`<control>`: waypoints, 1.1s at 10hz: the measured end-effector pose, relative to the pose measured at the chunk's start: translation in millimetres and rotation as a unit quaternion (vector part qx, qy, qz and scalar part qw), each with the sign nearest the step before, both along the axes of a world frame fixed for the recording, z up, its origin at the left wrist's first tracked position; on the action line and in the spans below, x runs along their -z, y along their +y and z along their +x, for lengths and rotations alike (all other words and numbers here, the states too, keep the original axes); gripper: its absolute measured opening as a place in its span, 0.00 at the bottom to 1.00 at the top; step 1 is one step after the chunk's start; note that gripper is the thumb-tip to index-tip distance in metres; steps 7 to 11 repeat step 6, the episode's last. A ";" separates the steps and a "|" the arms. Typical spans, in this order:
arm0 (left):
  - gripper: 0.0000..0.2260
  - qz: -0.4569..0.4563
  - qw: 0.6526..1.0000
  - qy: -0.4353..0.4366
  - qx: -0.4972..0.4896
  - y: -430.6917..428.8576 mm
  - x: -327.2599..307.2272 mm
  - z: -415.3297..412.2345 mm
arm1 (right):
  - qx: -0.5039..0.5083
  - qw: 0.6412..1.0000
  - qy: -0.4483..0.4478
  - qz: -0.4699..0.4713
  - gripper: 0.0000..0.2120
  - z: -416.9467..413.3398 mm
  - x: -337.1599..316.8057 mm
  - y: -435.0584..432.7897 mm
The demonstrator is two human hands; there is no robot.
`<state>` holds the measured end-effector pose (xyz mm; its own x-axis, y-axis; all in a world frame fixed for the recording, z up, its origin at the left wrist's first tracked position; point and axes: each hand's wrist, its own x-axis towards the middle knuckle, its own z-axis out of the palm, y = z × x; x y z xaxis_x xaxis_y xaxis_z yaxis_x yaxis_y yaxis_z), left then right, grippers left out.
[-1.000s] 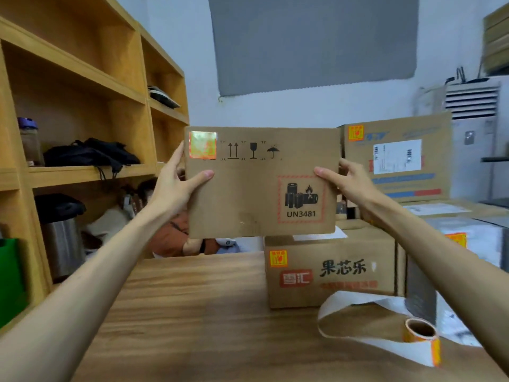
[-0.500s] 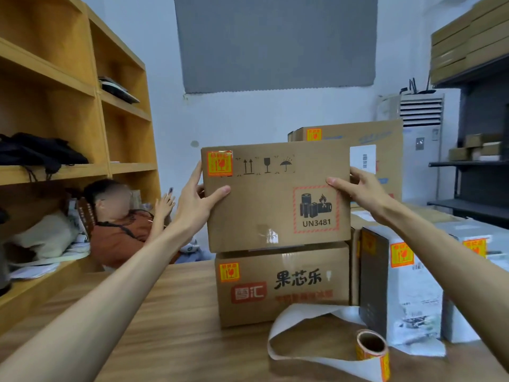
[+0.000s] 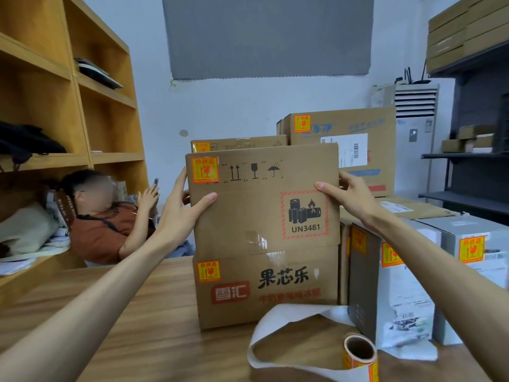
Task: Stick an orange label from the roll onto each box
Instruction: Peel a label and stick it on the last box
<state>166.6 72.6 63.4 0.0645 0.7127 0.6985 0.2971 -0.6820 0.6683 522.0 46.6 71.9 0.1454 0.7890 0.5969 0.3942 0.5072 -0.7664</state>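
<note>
1. Cardboard box (image 3: pixel 264 199), brown, marked UN3481 with a battery symbol: held at both sides, bottom edge resting on or just at the top of the printed carton (image 3: pixel 267 288) beneath; contact not certain.
2. Orange label (image 3: pixel 205 170): stuck at the top-left corner of the held box's front face, beside the arrow, glass and umbrella marks.
3. Left hand (image 3: pixel 181 213): grip closed on the box's left edge, thumb across the front, fingers behind.
4. Right hand (image 3: pixel 349 197): grip closed on the box's right edge, thumb on the front above the UN3481 mark.
5. Printed carton: standing on the bench (image 3: pixel 124 326), own orange label at its upper left.
6. Label roll (image 3: pixel 359 351): on the bench at front right, white backing strip (image 3: pixel 278 323) looped out to its left.
7. Grey and white boxes (image 3: pixel 396 282): right of the stack, each bearing an orange label.
8. Large carton (image 3: pixel 341 144): behind, labelled at its top-left corner.
9. Seated person (image 3: pixel 104 227): beyond the bench's left end, below wooden shelving (image 3: pixel 68 106).
</note>
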 end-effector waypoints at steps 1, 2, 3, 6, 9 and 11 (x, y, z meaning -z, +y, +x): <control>0.33 -0.004 1.000 0.003 -0.017 -6.5 1.4 4.4 | 0.003 1.000 -0.014 0.003 0.18 1.1 3.6 -2.7; 0.34 -0.009 1.000 0.008 -0.027 -14.5 1.4 3.9 | 0.005 1.000 -0.028 -0.008 0.20 0.7 1.3 -9.9; 0.35 -0.003 0.999 0.025 -0.030 -10.8 2.3 -1.1 | 0.014 0.999 -0.049 -0.010 0.17 -3.5 -3.2 -18.3; 0.34 0.005 0.996 -0.001 -0.088 31.2 11.8 -21.5 | 0.070 0.995 -0.071 -0.007 0.13 4.7 9.7 3.1; 0.34 0.005 0.996 -0.001 -0.088 31.2 11.8 -21.5 | 0.070 0.995 -0.071 -0.007 0.13 4.7 9.7 3.1; 0.34 0.005 0.996 -0.001 -0.088 31.2 11.8 -21.5 | 0.070 0.995 -0.071 -0.007 0.13 4.7 9.7 3.1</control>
